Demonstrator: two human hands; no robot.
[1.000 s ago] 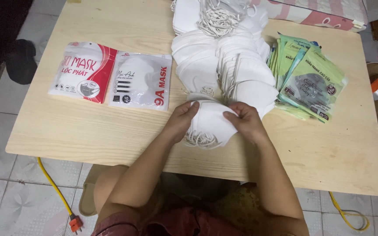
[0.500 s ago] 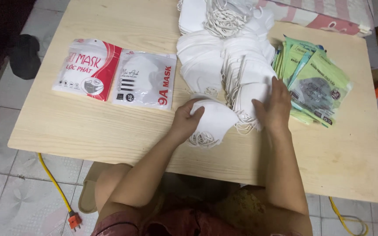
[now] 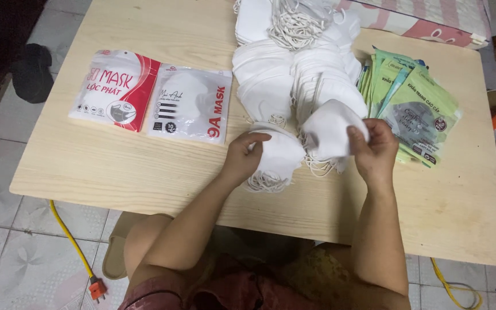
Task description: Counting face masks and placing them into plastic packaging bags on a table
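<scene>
My left hand (image 3: 247,154) rests on a small stack of folded white face masks (image 3: 276,162) near the front of the wooden table (image 3: 116,166). My right hand (image 3: 374,150) is lifted a little and grips another white mask (image 3: 331,131) by its edge. Behind both hands lies a big pile of white masks (image 3: 294,69) with tangled ear loops.
Two flat packets, a red-and-white one (image 3: 116,89) and a clear white one (image 3: 190,103), lie at the left. A stack of green packets (image 3: 411,109) lies at the right. A yellow cable with an orange plug (image 3: 96,287) runs on the tiled floor. A black shoe (image 3: 33,72) sits at far left.
My right hand left the small stack, reached to the pile on the right and picked up a white mask. My left hand stayed on the small stack.
</scene>
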